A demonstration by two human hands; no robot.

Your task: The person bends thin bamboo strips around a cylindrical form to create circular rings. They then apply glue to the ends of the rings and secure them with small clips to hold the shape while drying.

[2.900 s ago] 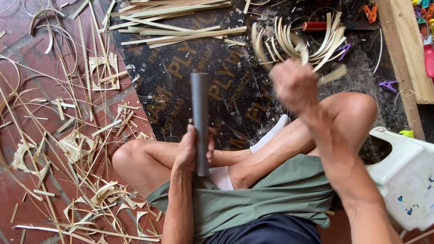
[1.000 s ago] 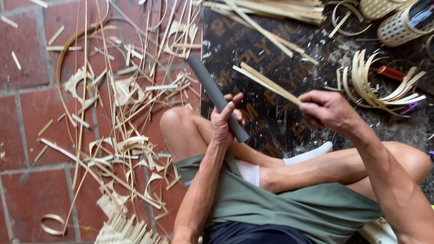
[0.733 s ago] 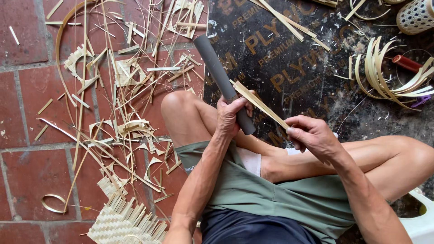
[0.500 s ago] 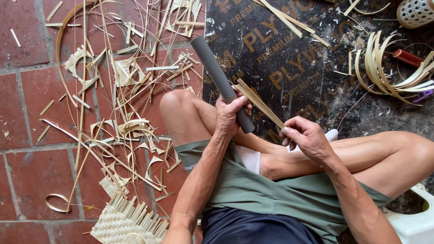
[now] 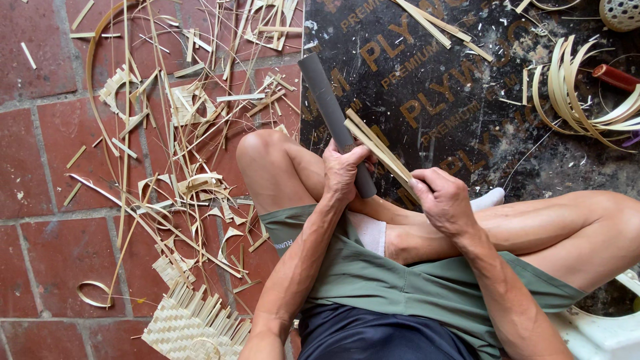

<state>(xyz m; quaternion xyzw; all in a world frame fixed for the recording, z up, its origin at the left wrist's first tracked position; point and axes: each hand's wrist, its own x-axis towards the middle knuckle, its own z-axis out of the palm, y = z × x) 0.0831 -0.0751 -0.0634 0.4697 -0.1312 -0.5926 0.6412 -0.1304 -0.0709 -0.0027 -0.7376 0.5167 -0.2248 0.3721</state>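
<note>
Two hands' fingers hide behind grey tube [image 5: 331, 107] and bamboo strips [image 5: 375, 148].

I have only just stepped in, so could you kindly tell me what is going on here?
A person sits cross-legged on the floor. The left hand grips a grey cylindrical tube angled up over a dark printed plywood sheet. The right hand holds a few flat pale bamboo strips with their far ends laid against the tube. Bamboo shavings and offcuts litter the red brick floor, and a small woven bamboo mat lies by the person's left side.
</note>
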